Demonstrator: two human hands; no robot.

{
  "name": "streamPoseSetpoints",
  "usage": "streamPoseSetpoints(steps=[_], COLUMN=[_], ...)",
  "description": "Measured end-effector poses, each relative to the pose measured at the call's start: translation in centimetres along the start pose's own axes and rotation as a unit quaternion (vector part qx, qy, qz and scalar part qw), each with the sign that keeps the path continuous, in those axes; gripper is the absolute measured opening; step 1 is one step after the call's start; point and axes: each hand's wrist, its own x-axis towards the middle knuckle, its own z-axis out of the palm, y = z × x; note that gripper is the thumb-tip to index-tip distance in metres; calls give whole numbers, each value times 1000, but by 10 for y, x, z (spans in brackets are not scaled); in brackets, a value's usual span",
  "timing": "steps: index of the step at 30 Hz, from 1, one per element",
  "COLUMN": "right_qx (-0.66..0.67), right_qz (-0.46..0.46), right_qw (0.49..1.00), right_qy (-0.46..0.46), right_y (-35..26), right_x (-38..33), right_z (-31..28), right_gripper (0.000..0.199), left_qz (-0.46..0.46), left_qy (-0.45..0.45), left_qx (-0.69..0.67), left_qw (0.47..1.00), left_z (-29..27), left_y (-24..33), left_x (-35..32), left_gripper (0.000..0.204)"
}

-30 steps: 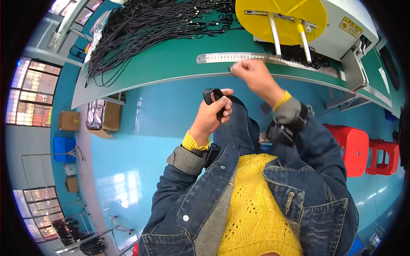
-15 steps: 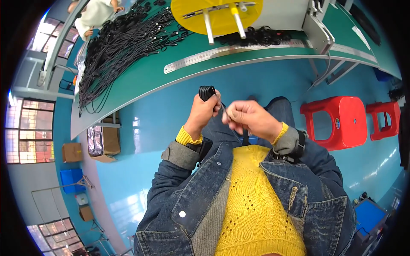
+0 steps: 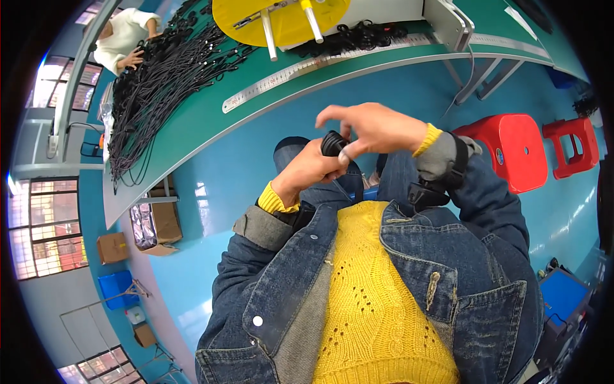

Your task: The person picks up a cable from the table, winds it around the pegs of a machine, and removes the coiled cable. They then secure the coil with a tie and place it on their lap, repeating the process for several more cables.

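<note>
A bundle of black cable [image 3: 333, 144], wound into a tight coil, sits in the fist of my left hand [image 3: 309, 166], its looped end showing above the fingers. My right hand [image 3: 382, 130] is right beside the coil with fingers apart. Its index finger is stretched out over the top and its thumb is at the coil's near side. Whether a cable end lies among the right fingers cannot be made out. Both hands are over my lap, in front of the bench edge.
The green bench [image 3: 198, 137] carries a heap of black cables [image 3: 160, 89], a steel ruler [image 3: 281, 77], a yellow disc with rods [image 3: 281, 19] and more coiled cables [image 3: 364, 35]. Red stools [image 3: 511, 150] stand at the right. Far left, another person [image 3: 125, 38] handles cables.
My right hand has risen, and its fingers have opened from a pinch around a cable strand. The left hand has lowered slightly with the coil, now turned closer to the right hand. The view has shifted.
</note>
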Motion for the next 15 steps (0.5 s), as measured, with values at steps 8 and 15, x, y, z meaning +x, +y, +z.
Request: streamPoseSetpoints(steps=[8, 15], right_qx=[663, 114], right_qz=[201, 137], right_qw=[718, 975], right_qy=[64, 131], right_y=[34, 4], right_x=[3, 13], right_z=[54, 27], right_gripper=[29, 35], left_qz=[81, 38], left_qy=[-6, -54], left_qx=[-137, -86], left_qw=[987, 994], left_z=[-12, -15], left_y=[0, -19], left_x=[-7, -2], left_gripper=[29, 40])
